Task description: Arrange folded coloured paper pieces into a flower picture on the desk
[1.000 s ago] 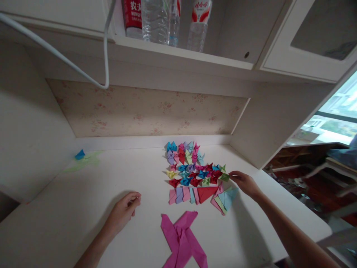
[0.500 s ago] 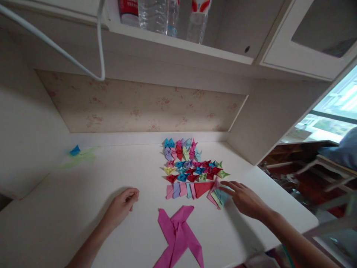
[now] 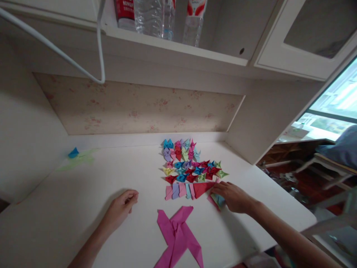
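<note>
Because the magenta paper figure (image 3: 178, 238) lies nearest on the white table (image 3: 134, 171), take it as the reference. Left of and slightly beyond the figure is the left hand (image 3: 122, 204), fingers curled inward, nothing visible in its grasp. Right of and beyond the figure, the right hand (image 3: 234, 199) has its fingertips over the folded sheets (image 3: 219, 200), partly covering them; whether it pinches one cannot be told. Directly beyond the figure runs a row of folded strips (image 3: 175, 191), with a red triangle (image 3: 201, 189) at its right. Step in hand, as judged: adjusting the sheets beside that triangle. Such adjustment calls for light fingertip pressure, without dragging neighbouring paper. Farther beyond the figure, small folded shapes (image 3: 182, 178) form several rows.
</note>
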Demonstrator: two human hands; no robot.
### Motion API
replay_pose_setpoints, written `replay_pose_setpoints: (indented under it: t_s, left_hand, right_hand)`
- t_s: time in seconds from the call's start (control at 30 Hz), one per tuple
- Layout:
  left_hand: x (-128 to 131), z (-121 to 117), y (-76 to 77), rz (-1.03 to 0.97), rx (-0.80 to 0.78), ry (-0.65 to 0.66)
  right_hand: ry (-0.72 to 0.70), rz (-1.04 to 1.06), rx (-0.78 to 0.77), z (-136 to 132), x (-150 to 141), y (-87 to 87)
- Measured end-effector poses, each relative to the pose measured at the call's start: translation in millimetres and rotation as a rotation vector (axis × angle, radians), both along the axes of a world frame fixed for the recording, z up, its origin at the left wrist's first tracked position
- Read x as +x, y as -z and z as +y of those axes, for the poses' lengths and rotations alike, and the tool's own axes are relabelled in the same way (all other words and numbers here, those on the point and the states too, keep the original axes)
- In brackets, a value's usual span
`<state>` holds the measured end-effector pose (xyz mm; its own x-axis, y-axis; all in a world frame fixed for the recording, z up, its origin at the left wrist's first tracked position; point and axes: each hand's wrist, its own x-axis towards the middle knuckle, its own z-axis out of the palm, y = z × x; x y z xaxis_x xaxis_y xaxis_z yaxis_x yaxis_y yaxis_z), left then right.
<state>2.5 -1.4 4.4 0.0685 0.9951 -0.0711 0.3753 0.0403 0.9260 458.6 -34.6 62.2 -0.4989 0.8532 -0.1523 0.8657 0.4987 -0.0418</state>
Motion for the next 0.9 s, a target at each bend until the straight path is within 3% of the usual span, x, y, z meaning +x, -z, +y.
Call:
replay_pose_setpoints:
  t_s: [0.2,0.63,0.9]
  left_hand:
    - [0.3,-1.5,-3.3,0.030,0.020,0.013]
    - [-2.0,1.9,4.5,0.077,0.017,0.048]
    - [-3.9,2.3,4.7,0.081,0.011,0.036]
  right_hand:
    - [0.020,-0.006,-0.008,-0.1,1.3,-0.5]
    - [0.052,-0.072,-0.156,9.5,14.9,-6.1]
    - [0.098,0.066,-0.113,23.9,3.4,-13.0]
